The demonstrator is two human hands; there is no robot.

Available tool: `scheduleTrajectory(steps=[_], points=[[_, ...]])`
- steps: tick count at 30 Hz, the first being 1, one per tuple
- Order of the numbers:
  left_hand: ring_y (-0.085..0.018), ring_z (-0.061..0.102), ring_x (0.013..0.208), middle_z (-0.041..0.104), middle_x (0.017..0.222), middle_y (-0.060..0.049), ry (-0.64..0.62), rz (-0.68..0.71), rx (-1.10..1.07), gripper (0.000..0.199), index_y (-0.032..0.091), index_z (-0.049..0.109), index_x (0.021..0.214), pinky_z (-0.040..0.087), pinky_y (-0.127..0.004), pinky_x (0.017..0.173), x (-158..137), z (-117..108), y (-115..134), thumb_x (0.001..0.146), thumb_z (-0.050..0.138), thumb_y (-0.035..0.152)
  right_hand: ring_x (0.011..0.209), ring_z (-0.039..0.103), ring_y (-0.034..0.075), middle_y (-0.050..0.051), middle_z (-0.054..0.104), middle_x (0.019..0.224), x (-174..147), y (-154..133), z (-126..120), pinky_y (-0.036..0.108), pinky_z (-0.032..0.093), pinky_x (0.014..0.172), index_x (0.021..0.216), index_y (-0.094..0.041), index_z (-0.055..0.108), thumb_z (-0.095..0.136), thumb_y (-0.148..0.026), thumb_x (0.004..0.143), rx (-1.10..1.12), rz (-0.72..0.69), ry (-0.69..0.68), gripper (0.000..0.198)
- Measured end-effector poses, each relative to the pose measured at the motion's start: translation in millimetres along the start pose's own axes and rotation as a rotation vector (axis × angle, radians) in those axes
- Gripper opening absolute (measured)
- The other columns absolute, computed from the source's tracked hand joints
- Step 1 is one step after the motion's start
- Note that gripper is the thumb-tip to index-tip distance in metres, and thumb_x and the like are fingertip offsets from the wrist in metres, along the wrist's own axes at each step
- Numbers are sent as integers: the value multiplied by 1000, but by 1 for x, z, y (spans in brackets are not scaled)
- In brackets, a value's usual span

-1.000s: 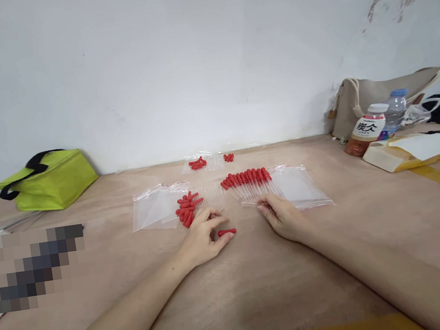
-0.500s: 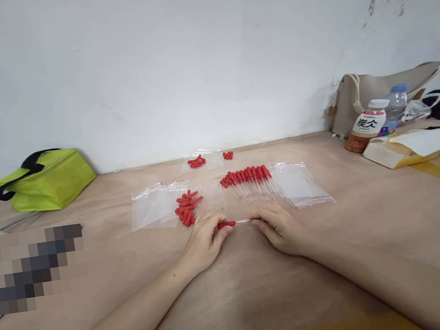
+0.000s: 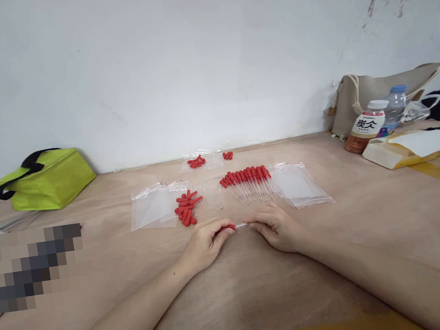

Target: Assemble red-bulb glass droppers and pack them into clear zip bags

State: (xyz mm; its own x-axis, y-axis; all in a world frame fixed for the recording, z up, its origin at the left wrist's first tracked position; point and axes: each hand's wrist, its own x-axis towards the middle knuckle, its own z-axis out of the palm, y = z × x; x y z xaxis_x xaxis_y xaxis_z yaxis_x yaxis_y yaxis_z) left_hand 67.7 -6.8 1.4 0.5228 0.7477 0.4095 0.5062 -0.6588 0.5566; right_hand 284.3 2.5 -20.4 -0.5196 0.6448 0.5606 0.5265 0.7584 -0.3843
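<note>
Between my two hands lies a dropper, its glass tube joined to a red rubber bulb. My left hand is closed around the bulb, which its fingers mostly cover. The far end of the tube is pinched by my right hand, and the fingers hide its tip. Just beyond my left hand is a pile of loose red bulbs, with a row of bare glass tubes beside it. Past my right hand, several droppers with bulbs fitted lie fanned out side by side.
Clear zip bags lie at left and right. More red bulbs and tubes rest near the wall. A lime green bag stands at left. A drink bottle, a water bottle and a beige bag stand at right.
My left hand now covers more of the red bulb, and less of it shows. Both hands keep their hold on the dropper, almost in the same place.
</note>
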Motion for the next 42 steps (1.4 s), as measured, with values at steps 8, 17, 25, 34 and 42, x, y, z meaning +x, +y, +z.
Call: scheduleTrajectory(steps=[8, 17, 25, 34, 42], points=[[-13, 56, 71, 62, 77, -3, -27, 12, 68, 20, 17, 61, 88, 42, -23, 66, 0, 1, -1, 88, 43, 26, 64, 56, 13, 2, 67, 75, 0, -4, -2, 30, 27, 66, 90, -20, 62, 45, -16, 83, -157, -42, 1, 18], [-13, 55, 70, 62, 77, -3, -79, 62, 118, 19, 16, 60, 89, 41, -23, 65, 2, 2, -1, 88, 43, 27, 62, 54, 12, 3, 65, 72, 0, -9, 5, 29, 27, 63, 89, -16, 61, 42, -14, 84, -99, -114, 50, 19], [-14, 56, 71, 62, 79, -4, -106, 86, 125, 21, 16, 59, 90, 43, -25, 66, 1, 2, 0, 88, 42, 27, 64, 56, 12, 2, 66, 75, 3, -11, 7, 29, 29, 63, 90, -17, 61, 41, -15, 86, -81, -89, -26, 21], [-17, 55, 89, 60, 97, -6, 23, 53, 137, 23, 19, 55, 106, 44, -29, 78, 5, 0, -10, 85, 47, 24, 77, 51, 18, 6, 62, 75, 13, -20, -10, 32, 30, 69, 75, -18, 66, 47, -24, 83, -415, -23, -70, 21], [-18, 54, 83, 56, 94, -6, 13, -14, 246, 27, 19, 50, 108, 44, -32, 74, 5, 1, -12, 81, 51, 24, 71, 57, 16, 1, 65, 74, 48, 27, -18, 26, 35, 65, 84, -20, 63, 45, -31, 80, -218, 611, 174, 21]])
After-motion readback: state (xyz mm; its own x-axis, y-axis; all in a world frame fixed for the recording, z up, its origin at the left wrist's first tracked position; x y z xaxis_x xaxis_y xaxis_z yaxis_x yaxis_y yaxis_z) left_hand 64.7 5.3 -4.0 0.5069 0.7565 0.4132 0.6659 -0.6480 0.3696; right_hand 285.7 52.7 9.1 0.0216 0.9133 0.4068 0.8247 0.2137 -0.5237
